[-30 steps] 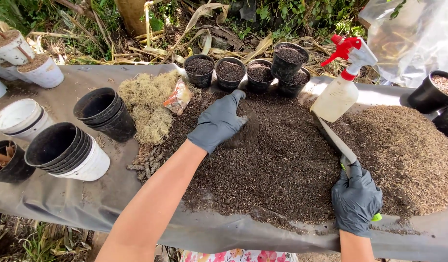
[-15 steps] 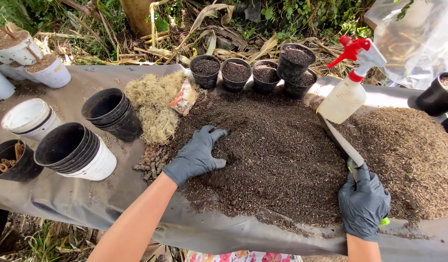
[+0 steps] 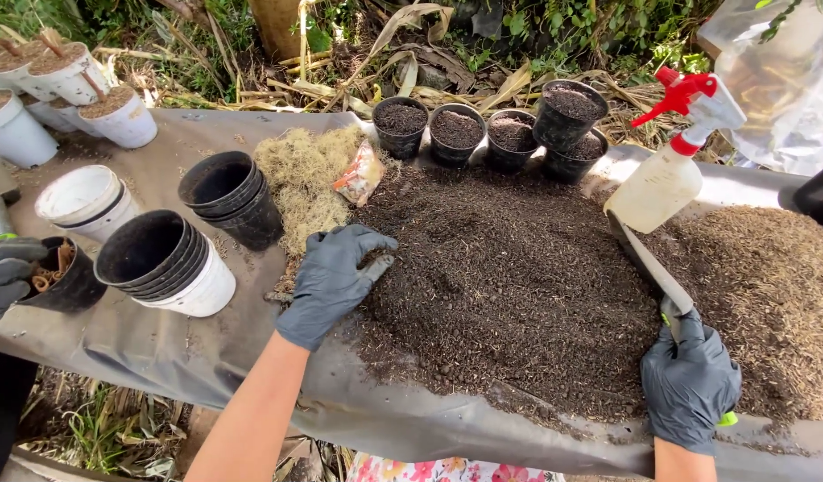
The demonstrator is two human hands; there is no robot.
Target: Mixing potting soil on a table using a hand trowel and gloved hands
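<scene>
Now the left hand has drawn back from the middle of the dark soil heap to its left edge, fingers loosely spread and pressing flat on the fringe beside the dry moss, so the gathering has shifted to the loose rim. The heap lies broad and crumbly across the grey sheet, darker than the brown pile at right. The right hand stays closed around the trowel handle (blade resting on soil, below the spray bottle).
</scene>
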